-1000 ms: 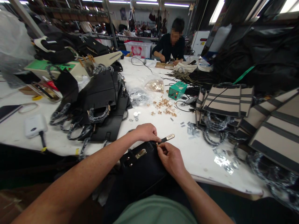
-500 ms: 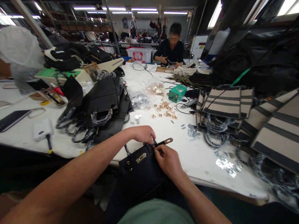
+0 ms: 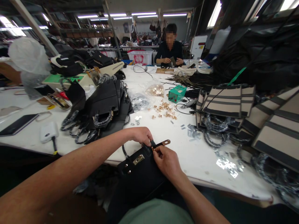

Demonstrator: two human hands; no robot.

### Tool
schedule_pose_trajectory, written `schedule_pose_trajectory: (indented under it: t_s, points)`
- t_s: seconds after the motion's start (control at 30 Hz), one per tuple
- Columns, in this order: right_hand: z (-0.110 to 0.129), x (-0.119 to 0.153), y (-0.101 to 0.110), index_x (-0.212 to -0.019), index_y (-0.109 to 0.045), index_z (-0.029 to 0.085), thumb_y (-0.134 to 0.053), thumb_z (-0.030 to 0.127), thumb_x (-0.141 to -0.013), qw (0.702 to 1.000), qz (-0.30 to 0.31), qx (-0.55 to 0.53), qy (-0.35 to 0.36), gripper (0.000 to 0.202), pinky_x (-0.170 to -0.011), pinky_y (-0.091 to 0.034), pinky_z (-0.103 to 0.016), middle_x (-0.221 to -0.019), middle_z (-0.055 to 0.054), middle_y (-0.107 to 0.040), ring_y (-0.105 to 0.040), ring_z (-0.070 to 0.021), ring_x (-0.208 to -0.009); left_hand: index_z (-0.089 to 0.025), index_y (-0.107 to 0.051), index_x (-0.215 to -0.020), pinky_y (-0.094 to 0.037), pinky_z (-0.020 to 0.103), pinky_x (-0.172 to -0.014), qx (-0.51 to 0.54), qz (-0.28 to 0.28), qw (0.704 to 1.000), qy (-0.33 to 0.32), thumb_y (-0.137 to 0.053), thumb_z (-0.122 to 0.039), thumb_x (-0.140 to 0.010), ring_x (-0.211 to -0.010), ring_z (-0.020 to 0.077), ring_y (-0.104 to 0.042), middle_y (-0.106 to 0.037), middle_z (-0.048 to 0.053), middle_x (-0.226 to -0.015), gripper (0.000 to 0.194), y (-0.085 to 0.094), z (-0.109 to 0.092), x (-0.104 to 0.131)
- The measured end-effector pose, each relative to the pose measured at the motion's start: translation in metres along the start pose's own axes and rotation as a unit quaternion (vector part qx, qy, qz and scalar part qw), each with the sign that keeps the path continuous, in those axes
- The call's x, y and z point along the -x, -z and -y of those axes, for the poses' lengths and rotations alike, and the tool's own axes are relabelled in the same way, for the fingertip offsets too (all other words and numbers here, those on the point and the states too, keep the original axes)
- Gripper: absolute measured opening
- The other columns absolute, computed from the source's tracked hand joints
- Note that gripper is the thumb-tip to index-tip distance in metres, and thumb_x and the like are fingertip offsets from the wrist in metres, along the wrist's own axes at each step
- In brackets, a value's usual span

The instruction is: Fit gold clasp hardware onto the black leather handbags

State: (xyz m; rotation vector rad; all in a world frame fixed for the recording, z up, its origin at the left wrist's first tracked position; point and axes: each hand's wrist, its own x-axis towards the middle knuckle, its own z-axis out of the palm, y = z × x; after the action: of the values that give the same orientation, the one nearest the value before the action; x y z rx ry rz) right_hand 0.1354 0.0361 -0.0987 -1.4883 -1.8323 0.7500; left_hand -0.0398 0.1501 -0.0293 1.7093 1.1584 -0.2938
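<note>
- Grasps the black handbag (image 3: 140,183) at its top edge with the left hand (image 3: 143,136), fingertips pressed together beside the base of a black strap (image 3: 161,145); cannot tell the exact layer under them.
- Pinches a small gold fitting (image 3: 153,148) between thumb and finger of the right hand (image 3: 167,161), close by the left fingertips.
- Keeps the handbag tilted over the lap, nearer than the green box (image 3: 177,94) and to its left, with a gold lock plate (image 3: 138,159) on the front.
- Has loose gold fittings (image 3: 164,109) scattered just in front of the green box, slightly to its left.
- Shows a clear bag of metal pieces (image 3: 156,90) just left of the green box.
- Shows flat grey plates (image 3: 193,133) in front of the green box, to its right.
- Has a pile of black bags (image 3: 102,96) well left of the green box and striped bags (image 3: 223,99) to its right.
- Includes a co-worker (image 3: 171,51) beyond the green box, a dark piece (image 3: 173,61) at the hands.
</note>
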Motion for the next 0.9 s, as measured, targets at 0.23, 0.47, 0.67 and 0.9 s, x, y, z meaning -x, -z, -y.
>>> schedule_pose_trajectory:
  t_s: [0.23,0.47,0.67,0.9]
  points:
    - [0.000,0.002,0.000,-0.079,-0.067,0.024,-0.057,0.028,-0.086,1.000,0.007,-0.008,-0.004,0.013,-0.058,-0.035,-0.022,-0.066,0.003,-0.066,-0.058,-0.0118,-0.058,-0.017,-0.076,-0.090,-0.049,0.022,-0.061,0.054,0.018,0.998,0.029,-0.074,-0.026,-0.059,-0.066,0.0137,-0.062,-0.070,0.000,-0.071,0.033,-0.001,0.007,-0.004]
    - [0.003,0.004,-0.007,-0.076,-0.065,0.024,-0.054,0.031,-0.088,1.000,0.023,-0.005,-0.012,0.018,-0.054,-0.034,-0.023,-0.064,0.002,-0.066,-0.059,-0.0133,-0.055,-0.018,-0.075,-0.070,-0.053,0.027,-0.060,0.075,0.024,0.994,0.082,-0.079,-0.025,-0.052,-0.055,0.0134,-0.060,-0.063,-0.002,-0.057,0.020,-0.005,0.013,-0.004]
    - [-0.003,0.006,-0.018,-0.074,-0.064,0.026,-0.053,0.027,-0.087,0.999,0.009,0.036,0.010,0.018,-0.054,-0.034,-0.022,-0.067,0.002,-0.068,-0.064,-0.0135,-0.058,-0.019,-0.073,-0.065,-0.048,0.024,-0.056,0.059,-0.020,0.995,0.076,-0.079,-0.021,-0.047,-0.053,0.0121,-0.054,-0.059,-0.004,-0.054,0.019,-0.015,0.009,0.002]
    - [-0.003,0.008,-0.030,-0.073,-0.063,0.027,-0.054,0.020,-0.082,0.989,-0.051,0.132,0.051,0.015,-0.051,-0.029,-0.026,-0.067,0.004,-0.070,-0.068,-0.0144,-0.056,-0.019,-0.071,-0.064,-0.044,0.025,-0.052,0.030,-0.067,0.994,0.074,-0.073,-0.019,-0.046,-0.055,0.0139,-0.054,-0.057,-0.005,-0.054,0.018,-0.025,0.005,0.012]
